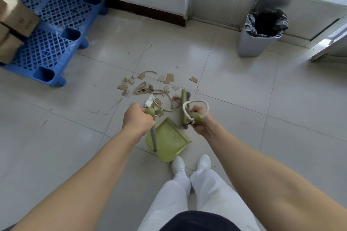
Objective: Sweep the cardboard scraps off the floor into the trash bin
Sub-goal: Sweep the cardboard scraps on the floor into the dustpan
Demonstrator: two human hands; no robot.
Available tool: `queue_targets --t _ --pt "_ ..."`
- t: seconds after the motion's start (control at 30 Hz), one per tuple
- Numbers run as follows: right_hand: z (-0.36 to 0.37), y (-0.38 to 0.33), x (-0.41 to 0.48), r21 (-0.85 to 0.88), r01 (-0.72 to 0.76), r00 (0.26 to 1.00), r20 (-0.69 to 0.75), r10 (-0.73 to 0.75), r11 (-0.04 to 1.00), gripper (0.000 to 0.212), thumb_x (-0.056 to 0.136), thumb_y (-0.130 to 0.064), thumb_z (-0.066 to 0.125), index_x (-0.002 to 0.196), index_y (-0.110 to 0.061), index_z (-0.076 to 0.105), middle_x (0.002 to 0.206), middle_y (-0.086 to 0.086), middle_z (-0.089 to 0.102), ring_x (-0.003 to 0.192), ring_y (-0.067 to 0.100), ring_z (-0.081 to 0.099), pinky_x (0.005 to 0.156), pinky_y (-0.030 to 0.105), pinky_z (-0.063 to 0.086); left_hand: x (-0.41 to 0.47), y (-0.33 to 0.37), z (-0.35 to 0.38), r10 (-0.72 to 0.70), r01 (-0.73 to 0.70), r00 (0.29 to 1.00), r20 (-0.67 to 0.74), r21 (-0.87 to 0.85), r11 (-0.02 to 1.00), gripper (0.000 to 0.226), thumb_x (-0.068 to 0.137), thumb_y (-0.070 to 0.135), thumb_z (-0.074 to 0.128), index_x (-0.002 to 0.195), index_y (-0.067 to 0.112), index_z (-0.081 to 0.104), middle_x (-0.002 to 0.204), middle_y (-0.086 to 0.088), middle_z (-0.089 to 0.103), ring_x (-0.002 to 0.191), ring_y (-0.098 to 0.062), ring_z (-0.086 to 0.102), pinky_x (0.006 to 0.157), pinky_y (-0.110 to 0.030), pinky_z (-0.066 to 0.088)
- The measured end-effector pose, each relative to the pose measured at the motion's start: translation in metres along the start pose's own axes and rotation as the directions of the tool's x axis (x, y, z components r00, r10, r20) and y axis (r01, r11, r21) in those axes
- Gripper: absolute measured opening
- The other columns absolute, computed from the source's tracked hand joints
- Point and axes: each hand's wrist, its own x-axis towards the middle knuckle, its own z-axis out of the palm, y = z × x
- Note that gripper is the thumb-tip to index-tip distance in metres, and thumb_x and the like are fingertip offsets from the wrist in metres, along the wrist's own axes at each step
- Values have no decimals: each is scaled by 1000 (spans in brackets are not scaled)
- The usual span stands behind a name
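Observation:
Several brown cardboard scraps [148, 88] lie scattered on the tiled floor ahead of me. My left hand [138, 118] grips the green top of the dustpan's metal handle. The green dustpan [169, 140] sits on the floor just in front of my feet, its mouth toward the scraps. My right hand [201, 120] grips the green broom handle, which has a white cord loop at its end. The broom head [184, 105] rests on the floor to the right of the scraps. The grey trash bin [249, 47] with a black liner stands at the far right by the door.
A blue plastic pallet [56, 30] with cardboard boxes [13, 24] on it stands at the far left against the wall. A metal door frame and threshold [326, 50] run along the right. My white shoes [189, 163] stand just behind the dustpan.

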Motion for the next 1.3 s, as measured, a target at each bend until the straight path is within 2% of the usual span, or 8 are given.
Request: queue_targets --t 0.17,0.33,0.53,0.73,0.9,1.0,1.13,1.3 --pt "-9 -15 -2 221 13 1000 -5 -12 975 15 92 -7 42 77 -6 47 66 11 45 25 11 46 26 14 34 11 4 -5 22 -22 1000 9 -5 1000 27 78 -1 68 75 11 45 88 -8 54 80 -26 50 67 -31 41" --pt "-24 -28 -8 223 118 990 -103 -97 968 8 85 -1 46 78 -4 49 66 13 45 28 16 47 29 16 35 11 28 4 86 -86 995 40 -8 996 25 78 -2 67 90 8 47 98 -10 55 83 -25 50 64 -29 40" --pt "-74 -58 -10 250 184 956 -270 -114 951 10 82 1 54 73 -3 51 68 12 47 43 21 49 38 22 41 0 81 41 180 -184 982 62 65 981 32 78 -6 61 65 14 39 75 -7 51 69 -24 47 65 -33 41" --pt "-144 -104 -2 274 218 914 -395 -97 937 25 86 2 54 64 -7 51 60 8 47 50 19 45 47 28 38 -3 140 90 233 -240 970 72 102 965 23 78 -2 62 76 13 45 94 -11 58 83 -28 51 59 -30 38" --pt "-210 -149 9 299 222 886 -459 -64 928 25 88 6 49 67 -9 49 53 9 54 27 14 53 32 13 40 -2 183 130 240 -246 969 56 123 962 25 78 -1 63 75 14 43 99 -14 60 86 -29 53 62 -31 40" --pt "-238 -176 19 261 197 890 -452 -61 945 23 87 7 50 72 -11 50 54 4 56 35 13 53 36 14 43 -2 202 148 220 -226 974 56 150 962 24 78 -1 64 75 13 44 102 -15 61 97 -34 57 71 -34 43" --pt "-243 -200 40 233 139 927 -373 -43 962 35 88 4 50 105 -26 46 33 -1 56 26 9 52 37 18 49 -5 221 163 202 -205 979 33 169 964 21 79 -1 65 82 10 47 104 -13 62 100 -32 55 71 -31 38" --pt "-197 -197 44 17 14 977 -212 -10 1000 22 81 4 55 64 -9 51 45 6 47 21 12 42 37 19 41 -4 240 174 174 -175 984 18 163 971 29 78 -2 65 72 14 42 102 -13 60 91 -30 52 69 -32 38"
